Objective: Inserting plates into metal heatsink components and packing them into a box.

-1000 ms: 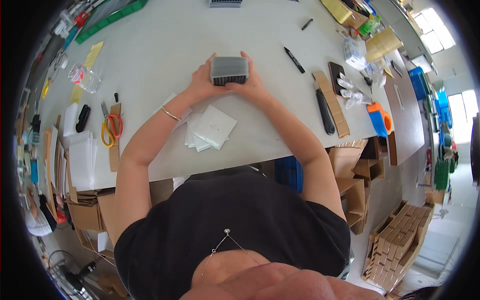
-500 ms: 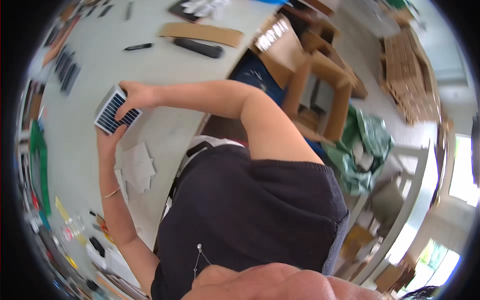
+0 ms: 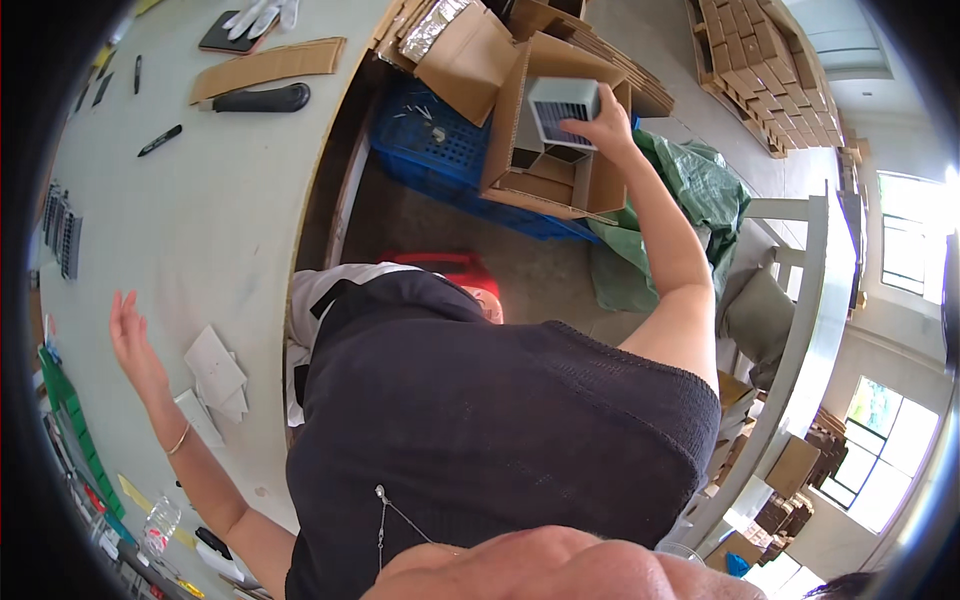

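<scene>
My right hand [image 3: 607, 128] grips a small pale box-shaped unit with a dark, striped, panel-like face [image 3: 562, 92]. It holds the unit over the mouth of an open cardboard box [image 3: 507, 125], whose inner bottom shows divided compartments. Whether the unit touches the inside of the box I cannot tell. Off to the left, my left hand [image 3: 138, 345] is above the white table [image 3: 240, 200] with fingers apart and nothing in them. Nearest to it lie several white papers [image 3: 215, 372].
The cardboard box rests on a blue plastic crate [image 3: 425, 135]. Green sheeting [image 3: 690, 175] lies to its right. On the table are a black marker [image 3: 160, 140], a black-handled tool [image 3: 262, 98], a cardboard strip [image 3: 270, 66] and small dark striped pieces [image 3: 65, 232]. Stacked cartons [image 3: 765, 65] stand far right.
The striped unit has gone from over the table, where both hands held it, rightward to the cardboard box in my right hand. My left hand has let go. The view has turned right.
</scene>
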Tool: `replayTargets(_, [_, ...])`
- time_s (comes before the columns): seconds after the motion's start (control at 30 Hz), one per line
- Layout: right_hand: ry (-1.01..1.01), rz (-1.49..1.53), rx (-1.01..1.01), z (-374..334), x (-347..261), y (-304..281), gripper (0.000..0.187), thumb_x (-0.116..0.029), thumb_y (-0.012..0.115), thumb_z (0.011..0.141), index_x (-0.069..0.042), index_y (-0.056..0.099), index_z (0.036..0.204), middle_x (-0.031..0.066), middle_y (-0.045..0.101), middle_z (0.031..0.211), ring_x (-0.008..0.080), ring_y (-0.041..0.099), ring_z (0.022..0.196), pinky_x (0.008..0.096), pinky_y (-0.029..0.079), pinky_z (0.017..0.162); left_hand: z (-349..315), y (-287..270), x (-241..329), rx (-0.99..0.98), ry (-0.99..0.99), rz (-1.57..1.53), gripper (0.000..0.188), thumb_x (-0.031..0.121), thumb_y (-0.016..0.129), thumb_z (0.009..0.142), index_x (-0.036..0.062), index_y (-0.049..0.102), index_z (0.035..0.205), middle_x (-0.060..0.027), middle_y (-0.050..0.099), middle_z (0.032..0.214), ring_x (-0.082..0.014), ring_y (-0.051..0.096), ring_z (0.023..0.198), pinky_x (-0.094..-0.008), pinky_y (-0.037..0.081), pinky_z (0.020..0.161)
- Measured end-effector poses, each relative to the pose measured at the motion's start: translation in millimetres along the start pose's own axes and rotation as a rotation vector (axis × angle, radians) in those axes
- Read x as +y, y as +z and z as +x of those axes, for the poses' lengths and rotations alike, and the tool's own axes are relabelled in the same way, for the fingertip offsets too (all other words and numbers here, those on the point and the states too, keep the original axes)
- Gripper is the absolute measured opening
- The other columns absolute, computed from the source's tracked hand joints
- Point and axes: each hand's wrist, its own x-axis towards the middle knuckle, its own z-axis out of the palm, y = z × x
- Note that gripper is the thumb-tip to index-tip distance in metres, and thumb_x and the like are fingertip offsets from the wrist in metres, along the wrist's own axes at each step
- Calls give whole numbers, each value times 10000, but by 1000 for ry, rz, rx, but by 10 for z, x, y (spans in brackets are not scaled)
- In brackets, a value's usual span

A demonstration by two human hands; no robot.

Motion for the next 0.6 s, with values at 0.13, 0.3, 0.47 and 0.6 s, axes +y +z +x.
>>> replayTargets(0.13, [154, -365, -140, -124, 833, 45, 743, -401, 801, 547, -63, 487, 1129, 188, 609, 1033, 342, 581, 1001, 406, 461, 855, 22, -403, -270, 155, -149, 82, 432, 281, 537, 921, 77, 483, 1298, -34, 476, 1333, -139, 395, 1258, -368, 255, 1053])
replayTargets(0.3, [90, -562, -373, -222, 1005, 351, 668, -334, 774, 617, -79, 450, 1142, 158, 583, 1089, 339, 567, 1031, 430, 470, 847, -76, -928, -377, 249, -202, 209, 400, 314, 559, 905, 103, 548, 1245, 7, 481, 1328, -128, 400, 1253, -375, 261, 1040])
replayTargets(0.47, [-10, -691, -459, -267, 1296, 731, 610, -251, 779, 616, -92, 462, 1112, 118, 575, 1092, 310, 567, 1031, 411, 491, 839, -244, -1225, -493, 320, -287, 232, 413, 337, 568, 895, 131, 546, 1252, 17, 493, 1321, -121, 400, 1251, -376, 264, 1030])
replayTargets(0.6, [-37, -727, -443, -287, 1433, 860, 591, -223, 777, 611, -96, 466, 1097, 106, 576, 1078, 295, 569, 1024, 406, 500, 831, -453, -1416, -610, 344, -369, 226, 453, 362, 580, 883, 145, 526, 1276, 9, 509, 1313, -130, 394, 1261, -378, 265, 1021])
